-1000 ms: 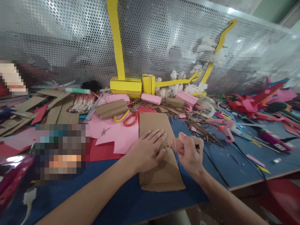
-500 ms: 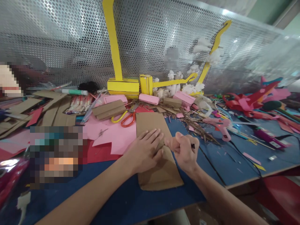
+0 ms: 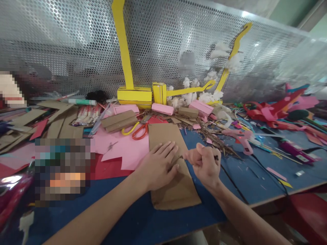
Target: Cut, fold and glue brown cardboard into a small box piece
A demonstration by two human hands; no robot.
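Note:
A long brown cardboard piece (image 3: 176, 194) lies on the blue table. My left hand (image 3: 160, 165) rests flat across its middle, fingers stretched out and pressing on it. Just beyond the cardboard's right edge is my right hand (image 3: 206, 165), closed in a fist around a thin black tool (image 3: 216, 158). Only the tool's dark end pokes out behind the fist, so its kind cannot be made out. A short dark line (image 3: 178, 157) shows on the cardboard between the two hands.
Scissors (image 3: 140, 131) with yellow and red handles lie behind the cardboard on pink paper (image 3: 127, 153). A pink glue gun (image 3: 241, 137) with a black cord sits to the right. Yellow paper models (image 3: 134, 95) stand against the perforated metal panel (image 3: 163, 44).
My right hand has shifted slightly to the right, away from my left hand, with the tool in it. My left hand stays flat on the cardboard.

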